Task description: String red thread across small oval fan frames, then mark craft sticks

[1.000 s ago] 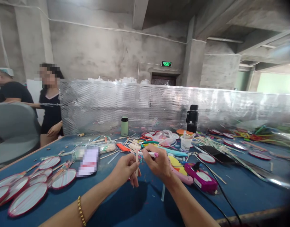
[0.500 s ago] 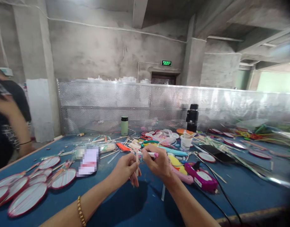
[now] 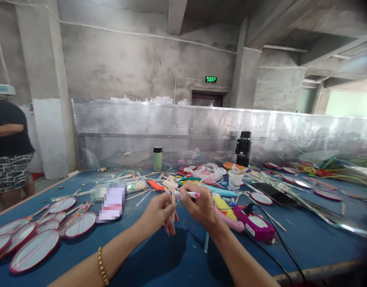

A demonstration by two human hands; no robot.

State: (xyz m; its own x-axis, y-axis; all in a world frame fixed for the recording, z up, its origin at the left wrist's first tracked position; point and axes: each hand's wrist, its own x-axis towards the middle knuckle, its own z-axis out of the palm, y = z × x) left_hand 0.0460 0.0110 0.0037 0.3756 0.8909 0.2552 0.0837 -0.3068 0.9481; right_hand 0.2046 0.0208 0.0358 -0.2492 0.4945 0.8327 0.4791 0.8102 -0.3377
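My left hand (image 3: pixel 158 214) pinches a pale wooden stick (image 3: pixel 173 201) and holds it upright above the blue table (image 3: pixel 159 259). My right hand (image 3: pixel 201 205) grips a white marker with a pink cap (image 3: pixel 190 194), its tip against the top of the stick. Both hands meet at the centre of the view, fingertips almost touching. A gold bracelet (image 3: pixel 103 266) sits on my left wrist.
Several red-rimmed oval fans (image 3: pixel 36 235) lie at the left. A magenta glue gun (image 3: pixel 255 225) with a black cord lies right of my hands. A green bottle (image 3: pixel 157 158), a black flask (image 3: pixel 243 148), a white cup (image 3: pixel 235 179) and loose sticks stand before a perforated metal screen (image 3: pixel 201 131). A person (image 3: pixel 8 143) stands far left.
My hands, stick and marker have stayed put. The people at the far left have moved; one person in a dark top now stands at the left edge.
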